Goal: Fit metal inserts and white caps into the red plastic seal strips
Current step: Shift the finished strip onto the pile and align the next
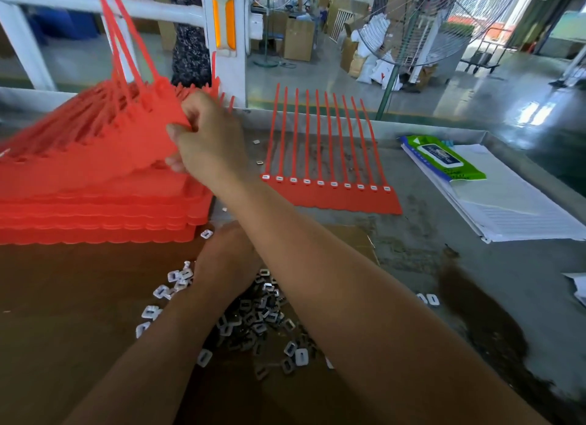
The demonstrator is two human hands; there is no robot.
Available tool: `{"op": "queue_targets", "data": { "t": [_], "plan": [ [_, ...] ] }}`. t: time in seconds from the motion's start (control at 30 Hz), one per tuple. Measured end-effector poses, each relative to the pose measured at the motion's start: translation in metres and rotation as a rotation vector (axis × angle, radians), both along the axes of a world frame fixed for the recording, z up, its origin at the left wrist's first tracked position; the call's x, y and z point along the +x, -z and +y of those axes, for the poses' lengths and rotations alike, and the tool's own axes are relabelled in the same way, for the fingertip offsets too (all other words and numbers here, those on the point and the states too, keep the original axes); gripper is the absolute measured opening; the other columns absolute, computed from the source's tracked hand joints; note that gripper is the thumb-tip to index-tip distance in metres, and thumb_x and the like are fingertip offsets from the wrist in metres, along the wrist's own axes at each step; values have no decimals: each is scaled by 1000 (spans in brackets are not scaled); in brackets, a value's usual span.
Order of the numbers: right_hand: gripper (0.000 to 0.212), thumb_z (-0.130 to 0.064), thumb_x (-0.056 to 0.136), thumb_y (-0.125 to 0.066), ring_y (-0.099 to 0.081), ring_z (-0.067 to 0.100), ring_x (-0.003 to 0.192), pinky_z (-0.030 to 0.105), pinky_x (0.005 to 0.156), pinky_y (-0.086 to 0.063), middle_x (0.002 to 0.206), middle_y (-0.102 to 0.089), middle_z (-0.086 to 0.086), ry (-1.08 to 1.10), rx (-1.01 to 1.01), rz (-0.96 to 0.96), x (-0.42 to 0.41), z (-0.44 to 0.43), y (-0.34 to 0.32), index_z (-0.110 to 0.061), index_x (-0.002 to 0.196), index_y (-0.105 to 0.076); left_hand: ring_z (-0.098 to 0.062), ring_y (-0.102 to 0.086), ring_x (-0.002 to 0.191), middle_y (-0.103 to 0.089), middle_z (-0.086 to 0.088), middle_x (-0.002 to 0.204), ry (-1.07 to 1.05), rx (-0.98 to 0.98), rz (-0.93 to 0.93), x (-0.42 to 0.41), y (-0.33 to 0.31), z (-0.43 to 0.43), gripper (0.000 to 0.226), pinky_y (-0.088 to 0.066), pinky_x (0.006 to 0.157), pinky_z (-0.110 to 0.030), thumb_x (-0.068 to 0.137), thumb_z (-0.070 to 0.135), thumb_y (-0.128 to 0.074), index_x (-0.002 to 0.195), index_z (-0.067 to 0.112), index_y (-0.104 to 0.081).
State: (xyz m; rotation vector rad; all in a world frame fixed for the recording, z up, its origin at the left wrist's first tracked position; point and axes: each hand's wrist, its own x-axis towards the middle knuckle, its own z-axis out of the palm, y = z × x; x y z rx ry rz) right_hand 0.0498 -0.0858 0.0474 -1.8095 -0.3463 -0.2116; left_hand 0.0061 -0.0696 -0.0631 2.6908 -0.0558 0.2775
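The left hand (223, 256) lies over the pile of white caps (253, 317) on the brown cardboard (63, 298). Its fingers are hidden under the right forearm, so I cannot tell whether it holds anything. Metal inserts are hard to tell from caps in the heap.

The right hand (206, 139) reaches across to the left and pinches, thumb against curled fingers, the near edge of the top sheet of red seal strips (126, 129). That sheet is raised off the stack of red sheets (95, 209), whose left side is cut off by the frame. The raised sheet is blurred, and its tails slant up and away, out of the top.

To the right, on the grey metal table (444, 266), a capped sheet (333, 201) lies flat. Its ten tails run away from the person, its tag band is nearest, and a white cap sits at each tail's base. Further right, a wipes pack (444, 158) rests on white papers (513, 209).
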Motion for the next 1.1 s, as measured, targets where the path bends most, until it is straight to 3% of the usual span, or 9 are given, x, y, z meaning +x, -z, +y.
{"op": "queue_targets", "data": {
  "t": [0.17, 0.3, 0.4, 0.47, 0.53, 0.67, 0.93, 1.03, 1.1],
  "plan": [
    [18, 2, 89, -49, -61, 19, 45, 26, 43, -53, 86, -58, 14, -13, 221, 145, -4, -55, -3, -12, 79, -44, -23, -55, 91, -64, -10, 100, 127, -73, -172, 4, 3, 0, 22, -33, 71, -24, 85, 6, -45, 93, 6, -66],
    [20, 2, 92, -47, -59, 9, 39, 19, 40, -49, 75, -53, 5, 71, 296, 194, -11, -117, 11, -12, 78, -43, -16, -57, 87, -66, -4, 106, 39, -206, -158, 6, 0, 3, 24, -40, 72, -24, 88, 18, -49, 106, 15, -64],
    [19, 1, 93, -46, -60, 7, 42, 17, 42, -49, 78, -56, 5, 174, 292, 206, -21, -163, 23, -14, 81, -44, -6, -52, 62, -66, 3, 79, -81, -413, -383, 3, -9, 3, 17, -35, 56, -9, 85, 18, -54, 95, 11, -66],
    [18, 0, 93, -45, -61, 7, 44, 16, 43, -49, 78, -59, 5, 243, 277, 214, -28, -189, 30, -15, 83, -45, -3, -55, 64, -60, 12, 71, -85, -665, -332, 2, -10, 2, 15, -38, 60, -6, 80, 22, -61, 89, 12, -64],
    [19, 0, 93, -46, -61, 7, 44, 16, 43, -49, 75, -60, 6, 301, 261, 203, -34, -210, 36, -15, 81, -45, -16, -64, 78, -64, 6, 80, 24, -1059, -171, 2, -11, 1, 23, -47, 68, -21, 73, 25, -68, 93, 16, -61],
    [17, 0, 92, -48, -61, 6, 45, 17, 44, -50, 72, -60, 10, 358, 207, 205, -42, -234, 51, -13, 81, -46, -12, -67, 72, -65, 0, 97, 65, -1584, -13, 8, -15, 6, 27, -52, 56, -24, 83, 20, -60, 107, 29, -53],
    [14, -4, 92, -49, -62, 6, 49, 17, 44, -50, 76, -62, 9, 415, 234, 279, -38, -244, 86, -14, 83, -47, -7, -56, 45, -61, 6, 61, 111, -1221, -110, 3, -12, 3, 52, -47, 41, -23, 89, 2, -47, 123, 41, -46],
    [11, -6, 90, -54, -60, 6, 45, 17, 40, -46, 68, -62, 5, 499, 171, 277, -32, -252, 93, -13, 83, -48, -5, -67, 70, -67, 8, 91, 142, -1307, -47, 7, -10, 0, 53, -53, 52, -21, 90, -6, -42, 107, 43, -54],
    [7, -11, 89, -58, -57, 5, 42, 17, 39, -43, 63, -63, 1, 572, 42, 284, -30, -258, 98, -13, 85, -52, -6, -67, 84, -69, 7, 93, 156, -1289, 14, 10, -6, -3, 51, -53, 63, -19, 89, -7, -42, 105, 39, -57]
  ]
}}
